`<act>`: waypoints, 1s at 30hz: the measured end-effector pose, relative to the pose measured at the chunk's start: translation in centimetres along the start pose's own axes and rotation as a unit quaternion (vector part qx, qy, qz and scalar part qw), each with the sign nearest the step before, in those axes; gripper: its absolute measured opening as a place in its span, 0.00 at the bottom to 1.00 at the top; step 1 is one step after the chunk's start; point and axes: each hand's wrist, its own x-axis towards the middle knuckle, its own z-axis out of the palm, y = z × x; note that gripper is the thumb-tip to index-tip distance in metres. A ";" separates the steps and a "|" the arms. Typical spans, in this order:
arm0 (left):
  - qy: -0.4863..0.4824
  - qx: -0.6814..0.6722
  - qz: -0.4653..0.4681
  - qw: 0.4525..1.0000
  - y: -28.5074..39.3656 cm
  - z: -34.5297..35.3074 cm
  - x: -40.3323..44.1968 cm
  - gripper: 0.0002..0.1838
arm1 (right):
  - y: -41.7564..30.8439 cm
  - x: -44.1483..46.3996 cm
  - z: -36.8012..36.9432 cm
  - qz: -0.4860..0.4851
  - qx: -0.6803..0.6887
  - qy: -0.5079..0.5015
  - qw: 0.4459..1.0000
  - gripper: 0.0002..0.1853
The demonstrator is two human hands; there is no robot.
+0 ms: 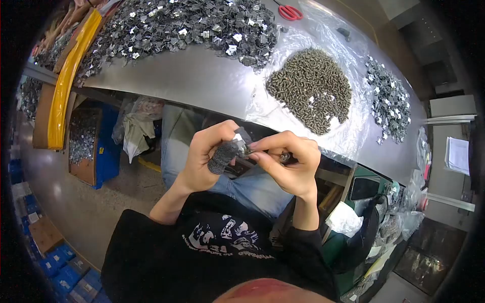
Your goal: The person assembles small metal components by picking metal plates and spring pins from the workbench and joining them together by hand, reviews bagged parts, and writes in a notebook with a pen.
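Note:
My left hand point(202, 151) is closed around a dark grey, rough-textured piece point(222, 157), with a small pale metal part point(239, 141) at its upper end. Whether the dark piece is one object or a wrapping on the fingers is unclear. Thumb and forefinger of my right hand point(293, 156) pinch a tiny metallic piece against that part, so the fingertips of both hands almost meet. More small metal pieces point(285, 157) show in the curl of my right fingers. Both hands are over my lap, just in front of the table edge.
The metal table point(202, 83) bears a large heap of dark clip-like parts point(187, 25), small screw-like metal pieces point(313, 86) on clear plastic, and another heap of dark parts point(389, 101). Red-handled scissors point(290, 12) lie behind. A blue bin point(107, 151) stands at left.

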 end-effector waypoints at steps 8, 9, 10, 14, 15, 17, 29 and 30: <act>-0.060 0.066 0.001 0.996 0.7 0.2 -0.2 0.08 | 0.3 0.0 -1.4 0.012 0.023 -0.090 0.996 0.07; -0.067 0.071 -0.004 0.995 0.7 0.3 -0.4 0.08 | 0.0 0.0 -1.7 0.026 0.023 -0.102 0.994 0.06; -0.074 0.072 -0.004 0.995 0.7 0.3 -0.4 0.09 | -0.1 -0.1 -1.8 0.040 0.023 -0.114 0.992 0.05; -0.091 0.045 -0.007 0.995 0.8 -0.2 -0.1 0.09 | 0.4 -0.7 -0.9 0.001 0.004 -0.055 0.998 0.14; -0.092 0.031 -0.007 0.995 0.7 -0.4 -0.1 0.10 | -0.1 -1.1 -0.5 0.035 0.028 -0.045 0.998 0.16; -0.079 0.029 0.002 0.996 0.7 -0.3 0.0 0.10 | -0.1 -1.5 -0.3 0.060 0.040 -0.049 0.996 0.18; -0.192 0.012 -0.105 0.976 1.5 -0.2 0.2 0.09 | 0.3 -1.4 0.3 -0.060 -0.052 -0.030 0.996 0.13; -0.234 -0.070 -0.152 0.958 1.4 0.0 0.4 0.10 | 0.8 -1.6 0.3 -0.158 -0.112 -0.017 0.981 0.15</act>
